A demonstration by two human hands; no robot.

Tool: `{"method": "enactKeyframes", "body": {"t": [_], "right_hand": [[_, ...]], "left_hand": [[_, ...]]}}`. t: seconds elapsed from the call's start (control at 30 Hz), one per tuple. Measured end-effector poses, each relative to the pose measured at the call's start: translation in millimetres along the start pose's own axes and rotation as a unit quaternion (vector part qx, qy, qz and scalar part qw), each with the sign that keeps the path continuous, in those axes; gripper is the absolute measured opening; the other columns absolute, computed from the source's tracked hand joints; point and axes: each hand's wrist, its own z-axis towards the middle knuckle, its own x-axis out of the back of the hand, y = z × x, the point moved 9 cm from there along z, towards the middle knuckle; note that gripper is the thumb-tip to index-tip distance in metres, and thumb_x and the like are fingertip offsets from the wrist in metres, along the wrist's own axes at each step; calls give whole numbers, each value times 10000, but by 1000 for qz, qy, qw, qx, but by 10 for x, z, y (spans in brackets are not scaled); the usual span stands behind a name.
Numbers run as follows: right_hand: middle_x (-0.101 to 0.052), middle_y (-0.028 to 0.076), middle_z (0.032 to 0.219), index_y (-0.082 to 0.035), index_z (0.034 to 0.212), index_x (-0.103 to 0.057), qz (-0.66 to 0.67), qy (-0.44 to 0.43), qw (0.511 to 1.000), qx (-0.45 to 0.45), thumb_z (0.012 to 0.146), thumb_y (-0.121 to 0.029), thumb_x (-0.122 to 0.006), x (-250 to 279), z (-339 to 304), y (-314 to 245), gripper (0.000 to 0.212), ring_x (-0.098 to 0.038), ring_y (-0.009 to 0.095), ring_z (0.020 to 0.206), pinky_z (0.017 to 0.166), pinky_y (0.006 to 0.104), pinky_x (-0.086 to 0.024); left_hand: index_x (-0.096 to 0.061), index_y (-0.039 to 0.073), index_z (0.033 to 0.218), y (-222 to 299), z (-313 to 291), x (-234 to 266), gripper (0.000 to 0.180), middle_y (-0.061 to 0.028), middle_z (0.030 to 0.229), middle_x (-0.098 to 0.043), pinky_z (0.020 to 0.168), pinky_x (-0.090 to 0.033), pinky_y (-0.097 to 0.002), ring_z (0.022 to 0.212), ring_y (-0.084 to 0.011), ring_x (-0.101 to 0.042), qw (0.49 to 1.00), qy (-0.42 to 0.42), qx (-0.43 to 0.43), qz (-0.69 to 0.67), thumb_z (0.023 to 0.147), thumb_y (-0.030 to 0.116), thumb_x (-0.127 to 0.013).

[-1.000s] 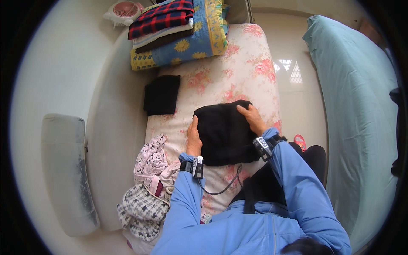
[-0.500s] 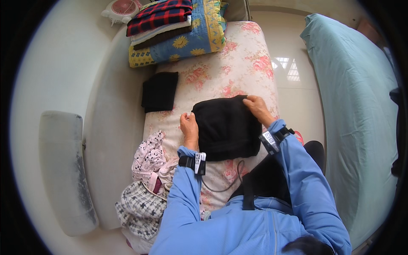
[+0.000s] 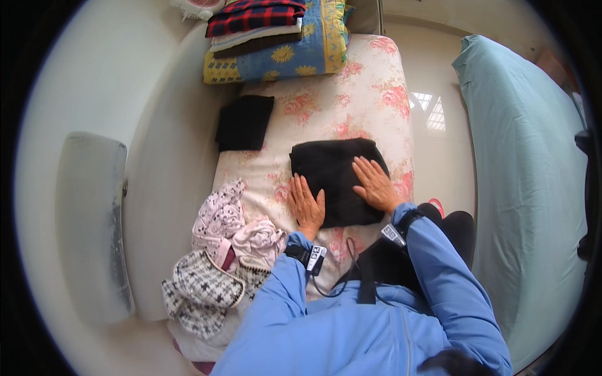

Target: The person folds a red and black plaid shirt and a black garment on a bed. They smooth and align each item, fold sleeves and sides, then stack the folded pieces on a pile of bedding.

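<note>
A folded black garment (image 3: 335, 178) lies in front of me on the flowered bed sheet (image 3: 370, 100). My left hand (image 3: 307, 203) rests flat over its left edge, fingers stretched out. On its right part lies my right hand (image 3: 376, 183), palm down, with the thumb apart from the fingers. Neither hand grips anything. Farther off to the left is a smaller folded black cloth (image 3: 245, 123). Beside my left forearm lie a crumpled pink patterned garment (image 3: 217, 216) and a black-and-white checked garment (image 3: 204, 291).
At the far end, a blue and yellow folded quilt (image 3: 282, 59) bears a stack with a red checked cloth (image 3: 254, 19). A pink and white fan (image 3: 199, 7) stands behind it. A pale green covered piece (image 3: 520, 175) stands right, across the tiled floor (image 3: 442, 150).
Both hands have let go of the black garment's far corners and now lie flat on it, nearer to me. The whole view has shifted slightly.
</note>
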Motion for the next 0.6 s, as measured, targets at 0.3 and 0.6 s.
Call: {"method": "enactKeyframes", "body": {"t": [0.3,0.6], "right_hand": [[-504,303,1208,92,1314,-382,132,154,944,-261,882,-331,-631,338,-329,481,654,-474,435,1150,982,481,-383],[-618,284,1094,74,1216,-491,337,36,867,-364,776,-313,-709,-70,-479,323,625,-593,404,1055,913,417,-467]], "left_hand": [[-467,-60,1284,-809,-129,-227,686,-218,1171,-606,931,-445,-390,1084,-322,-582,864,-83,313,-387,842,412,-694],[-584,-50,1179,-581,-183,-439,474,-131,1047,-675,791,-554,-346,900,-225,-664,687,-266,399,-546,789,155,-757]]}}
